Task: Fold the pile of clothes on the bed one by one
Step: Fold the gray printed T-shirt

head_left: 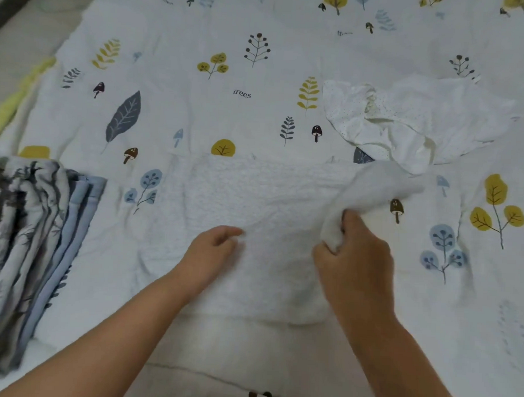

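Folding looks to be partway through, judging by how things lie on the bed [259,64]. A white fleecy garment [254,204] is spread flat at the middle of the near edge, and it is the piece in hand. The right hand [354,255] has its fingers [327,251] curled round the garment's right side, a bunched fold of fleece [374,187] lifted off the bedcover and angled toward the middle. The left hand [214,247] rests on the fleece near its centre, fingers loosely bent and holding nothing, seemingly pinning the cloth while the other side comes over.

Toward the left edge lies a stack of folded fabric [36,235], a grey-and-white tree-print piece with pale blue layers beside it (these I take for items already finished). Toward the right edge, farther from the person, a crumpled white dotted garment [406,120] lies in a loose heap, apparently yet to be folded. So, as a judgement: some pieces done, one under way, at least one left.

Nothing lies on the fleece itself. The crumpled heap sits just beside the garment's far right corner, near enough to catch a sleeve swung outward. A yellow cloth [17,100] shows past the bed's left edge, well apart from the work.
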`<state>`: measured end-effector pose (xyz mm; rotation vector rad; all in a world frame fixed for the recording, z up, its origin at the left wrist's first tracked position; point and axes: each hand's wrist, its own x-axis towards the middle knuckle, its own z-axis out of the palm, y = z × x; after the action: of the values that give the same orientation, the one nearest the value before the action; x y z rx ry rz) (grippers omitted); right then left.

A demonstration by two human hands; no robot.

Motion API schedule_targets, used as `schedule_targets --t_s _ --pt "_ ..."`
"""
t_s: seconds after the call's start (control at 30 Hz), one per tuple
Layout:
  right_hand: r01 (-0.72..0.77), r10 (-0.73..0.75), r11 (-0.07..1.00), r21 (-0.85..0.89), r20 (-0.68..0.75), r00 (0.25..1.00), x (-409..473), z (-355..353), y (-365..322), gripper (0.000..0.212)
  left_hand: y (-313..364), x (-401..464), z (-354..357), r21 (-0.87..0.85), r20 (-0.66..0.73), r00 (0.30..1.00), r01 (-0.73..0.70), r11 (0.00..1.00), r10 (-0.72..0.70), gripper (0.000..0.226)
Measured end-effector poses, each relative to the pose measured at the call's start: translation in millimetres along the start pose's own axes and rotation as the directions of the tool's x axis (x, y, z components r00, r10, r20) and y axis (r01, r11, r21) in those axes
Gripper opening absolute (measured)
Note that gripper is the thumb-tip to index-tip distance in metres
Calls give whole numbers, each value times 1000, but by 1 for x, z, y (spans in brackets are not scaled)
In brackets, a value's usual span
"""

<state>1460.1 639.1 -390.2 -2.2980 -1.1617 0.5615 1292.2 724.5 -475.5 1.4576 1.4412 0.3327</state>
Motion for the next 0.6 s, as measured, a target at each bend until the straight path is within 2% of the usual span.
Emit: schedule_targets --t_s 0.07,0.1,0.17,0.27,0.33,0.43,0.47,0.53,0.6 --pt "138 -144 969 -206 -14 989 -11 30 -33 28 -3 0 -22 -193 -43 993 100 976 -110 21" --pt "206 -220 949 -239 -33 975 -18 45 -48 36 -5 0 -33 -309 -31 984 158 938 -176 20" --pt "336 -349 914 -228 -17 937 -32 77 -71 45 -12 -1 -54 -520 24 963 243 819 -270 21" --pt "442 -427 881 -170 120 896 -53 124 -83 42 -31 0 -82 -644 75 931 320 695 -358 31" --pt "433 -390 885 -170 236 890 -64 155 -77 49 -42 0 -92 -600 84 916 361 714 -393 34" --pt "439 -307 851 -290 404 862 -72 175 -62 88 -48 1 -97 -462 51 923 359 811 -380 29" --pt "447 -264 834 -323 479 838 -74 177 -58 91 -48 3 -97 -407 28 936 331 851 -351 27" --pt "458 -276 830 -319 478 834 -75 176 -52 83 -49 8 -93 -249 -6 968 242 938 -251 24" --pt "485 -317 820 -305 462 828 -78 181 -45 70 -47 13 -86 -29 -25 993 116 993 -116 35"
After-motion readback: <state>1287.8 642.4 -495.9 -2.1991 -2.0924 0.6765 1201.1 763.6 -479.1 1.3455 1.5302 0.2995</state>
